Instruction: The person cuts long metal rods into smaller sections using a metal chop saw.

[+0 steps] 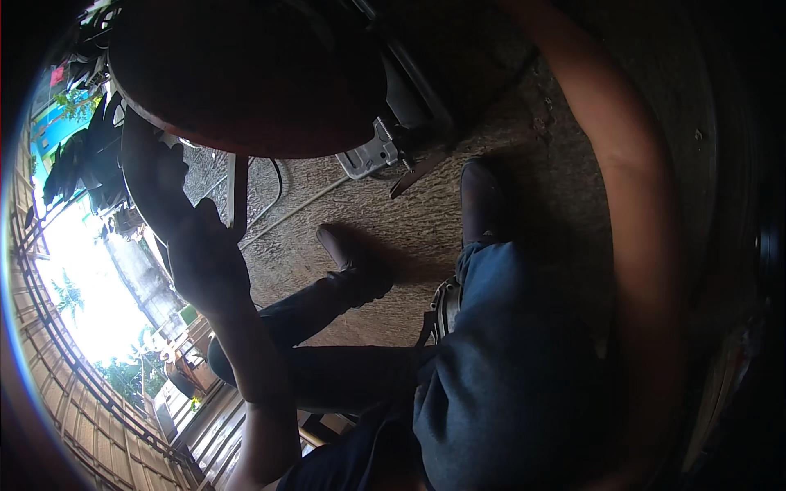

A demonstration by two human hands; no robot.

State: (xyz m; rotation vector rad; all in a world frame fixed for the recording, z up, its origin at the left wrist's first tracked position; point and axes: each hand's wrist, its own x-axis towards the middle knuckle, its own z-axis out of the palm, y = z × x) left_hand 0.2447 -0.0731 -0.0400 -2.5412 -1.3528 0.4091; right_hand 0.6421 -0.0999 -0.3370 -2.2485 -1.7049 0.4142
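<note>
At the left, my left hand point(205, 254) is in deep shadow, raised against a dark curved band point(147, 184) that looks like part of a rim. Its fingers seem closed around the band, though the dark blurs their outline. Just above it looms a large dark rounded body point(246, 82) with a dull red lower edge. My right arm point(639, 180) reaches up along the right side and leaves the picture at the top. The right hand itself is out of view. Beneath the rounded body shows a grey metal bracket point(372, 154) with holes.
Both my shoes, one of them a dark shoe point(481, 196), stand on a rough brown floor point(352, 204). A thin rod point(299, 211) slants near the bracket. Far left are a wire grille point(57, 360) and bright daylight. A slatted wooden bench point(221, 430) lies below.
</note>
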